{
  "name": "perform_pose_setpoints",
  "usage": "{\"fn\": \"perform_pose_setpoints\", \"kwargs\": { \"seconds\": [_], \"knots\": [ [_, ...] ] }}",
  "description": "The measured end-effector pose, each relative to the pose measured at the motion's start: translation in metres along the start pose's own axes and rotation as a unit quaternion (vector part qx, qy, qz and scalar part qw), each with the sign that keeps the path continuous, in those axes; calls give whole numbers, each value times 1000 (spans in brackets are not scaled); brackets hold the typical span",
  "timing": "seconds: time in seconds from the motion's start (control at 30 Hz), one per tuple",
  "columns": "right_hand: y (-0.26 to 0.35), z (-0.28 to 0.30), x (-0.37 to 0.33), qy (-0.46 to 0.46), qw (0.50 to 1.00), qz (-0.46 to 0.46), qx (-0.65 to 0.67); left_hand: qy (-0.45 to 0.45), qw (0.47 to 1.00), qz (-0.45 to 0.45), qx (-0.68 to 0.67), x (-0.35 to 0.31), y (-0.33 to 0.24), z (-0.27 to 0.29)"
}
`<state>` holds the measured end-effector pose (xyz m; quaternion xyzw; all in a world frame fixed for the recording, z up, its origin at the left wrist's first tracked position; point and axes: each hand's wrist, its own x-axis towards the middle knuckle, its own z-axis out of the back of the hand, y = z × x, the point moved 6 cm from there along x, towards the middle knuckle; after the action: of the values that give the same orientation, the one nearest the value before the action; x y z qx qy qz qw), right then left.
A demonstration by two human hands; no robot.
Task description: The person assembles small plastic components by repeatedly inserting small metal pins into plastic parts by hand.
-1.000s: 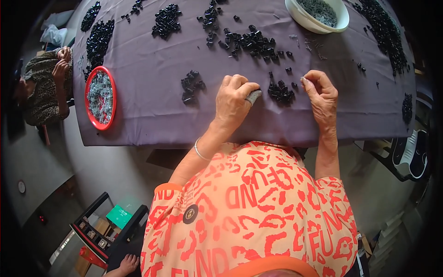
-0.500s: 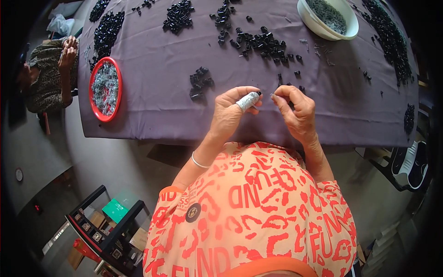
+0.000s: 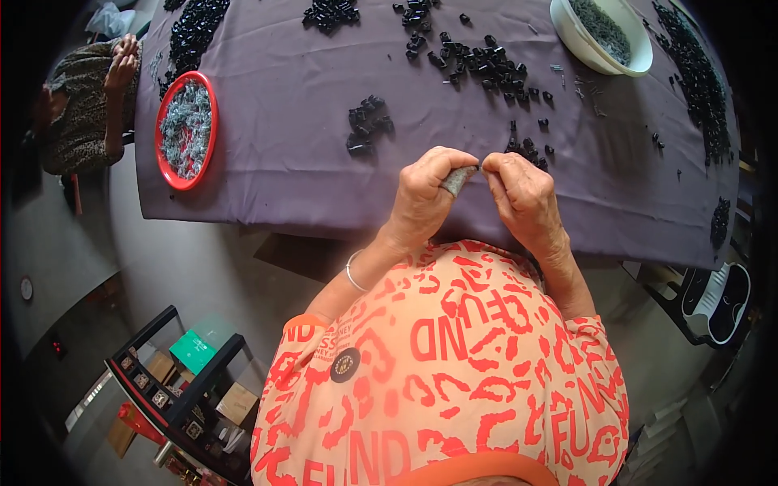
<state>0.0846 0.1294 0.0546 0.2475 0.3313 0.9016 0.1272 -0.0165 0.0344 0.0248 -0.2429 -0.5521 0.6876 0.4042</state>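
Head cam, clock from where the fingertips are meeting: L hand (image 3: 425, 190) is pinching narrow on a small dark pc (image 3: 478, 168), its grey finger wrap (image 3: 458, 181) prob. padding the grip. R hand (image 3: 525, 194) is closing in a narrow pinch right beside it; can't tell what's inside, tips hiding it. Tips are meeting likely to keep the pc steady & visible. Small black-part pile (image 3: 529, 151) is lying at 2–3, partly behind R hand, prob. for short reach; another pile (image 3: 369, 124) at 10, bigger scatter (image 3: 490, 66) at 12. Cream bowl (image 3: 583, 50) is sitting at 1–2, red dish (image 3: 214, 121) at 9, near the L end. Table edge is running below at 6, forearms crossing it; plain cloth (image 3: 300, 170) is giving elbow room at 8–9, more at 3–4.
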Motion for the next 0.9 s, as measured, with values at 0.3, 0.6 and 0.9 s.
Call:
{"fn": "perform_pose_setpoints", "kwargs": {
  "seconds": [0.3, 0.6, 0.9],
  "knots": [
    [-14, -6, -2, 1, 969, -166, 183, 19, 954, 199, -222, -10, 19, -3],
    [-7, -7, -2, -28, 987, -109, 111, 38, 946, 200, -253, -8, 19, -8],
    [-6, -10, -8, -36, 979, -126, 154, 33, 924, 197, -326, -14, 29, -7]
  ]
}}
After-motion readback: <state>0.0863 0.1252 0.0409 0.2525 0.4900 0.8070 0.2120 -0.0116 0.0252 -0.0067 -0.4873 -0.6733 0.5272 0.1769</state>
